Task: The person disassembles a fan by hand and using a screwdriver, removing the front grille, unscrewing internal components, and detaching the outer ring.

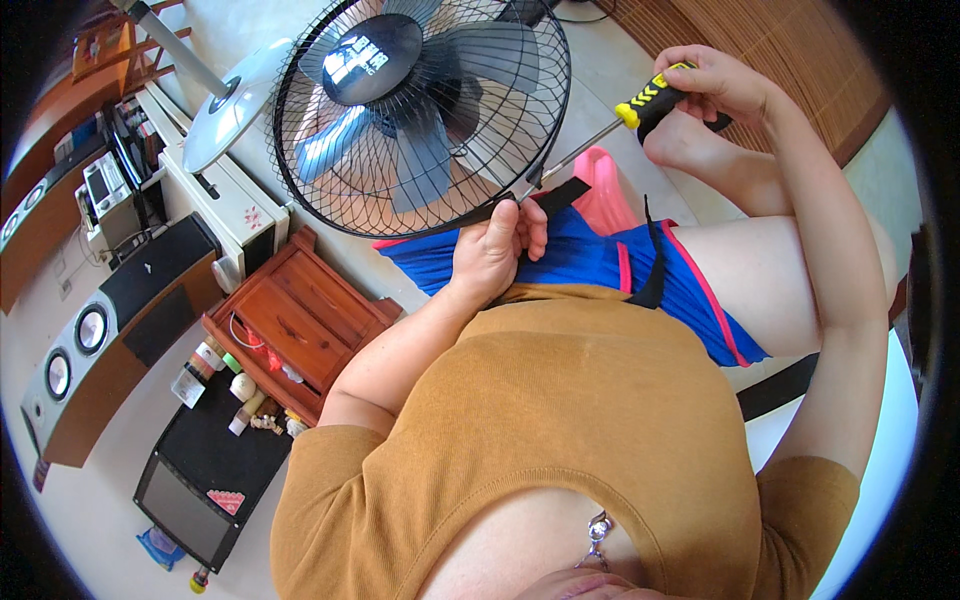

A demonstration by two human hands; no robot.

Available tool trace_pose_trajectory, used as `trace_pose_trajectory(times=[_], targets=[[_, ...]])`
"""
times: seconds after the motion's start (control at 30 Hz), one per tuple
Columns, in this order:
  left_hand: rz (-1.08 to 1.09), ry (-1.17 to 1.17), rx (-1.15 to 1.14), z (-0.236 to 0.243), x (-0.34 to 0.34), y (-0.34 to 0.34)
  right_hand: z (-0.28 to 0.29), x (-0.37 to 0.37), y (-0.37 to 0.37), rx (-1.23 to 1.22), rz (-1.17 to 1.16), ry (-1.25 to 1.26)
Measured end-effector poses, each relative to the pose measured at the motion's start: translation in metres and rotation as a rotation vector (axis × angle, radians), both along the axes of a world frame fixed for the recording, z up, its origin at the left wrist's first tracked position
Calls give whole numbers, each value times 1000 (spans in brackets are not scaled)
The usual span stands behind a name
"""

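A black electric fan (452, 130) with a round wire guard and dark translucent blades stands in front of me. My right hand (715, 82) is wrapped round the yellow and black handle of a screwdriver (648, 103). Its metal shaft slants down to the lower right rim of the guard. There, my left hand (492, 248) grips the rim with its thumb on top and fingers curled, close to the screwdriver's tip. What the tip touches is too small to make out. A black strip (567, 194) sticks out beside the left fingers.
A pink plastic thing (603, 190) lies past my lap. At the left are a wooden cabinet (305, 320), a tall speaker (90, 350) and a black-framed panel (200, 490). A pale round base with a pole (232, 100) stands beyond the fan; a bamboo blind (800, 60) is at the far right.
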State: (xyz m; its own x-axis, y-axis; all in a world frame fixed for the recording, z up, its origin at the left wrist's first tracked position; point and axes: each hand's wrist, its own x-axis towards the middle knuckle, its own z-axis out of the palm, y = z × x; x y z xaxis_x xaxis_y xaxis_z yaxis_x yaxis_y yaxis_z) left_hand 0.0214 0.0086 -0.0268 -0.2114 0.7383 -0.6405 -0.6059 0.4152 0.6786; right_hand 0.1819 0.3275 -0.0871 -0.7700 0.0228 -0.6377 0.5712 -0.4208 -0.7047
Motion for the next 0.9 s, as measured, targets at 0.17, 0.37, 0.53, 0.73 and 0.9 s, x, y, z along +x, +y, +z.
trace_pose_trajectory(times=[0.17, 0.37, 0.53, 0.73, 0.9], targets=[[-54, 56, 13, 1, -1, 2, -13, -2, 5, -11, 75, -12], [-25, 148, 78, -5, 1, 2, -2, -5, 0, -33, 14, -26], [-30, 16, 46, 1, -2, 5, 2, -4, 1, 34, 20, 80], [-38, -90, 37, 5, -1, 5, 15, -9, 2, 108, 7, 168], [-62, -93, 28, 3, -3, 3, 6, -6, 3, 110, 67, 70]])
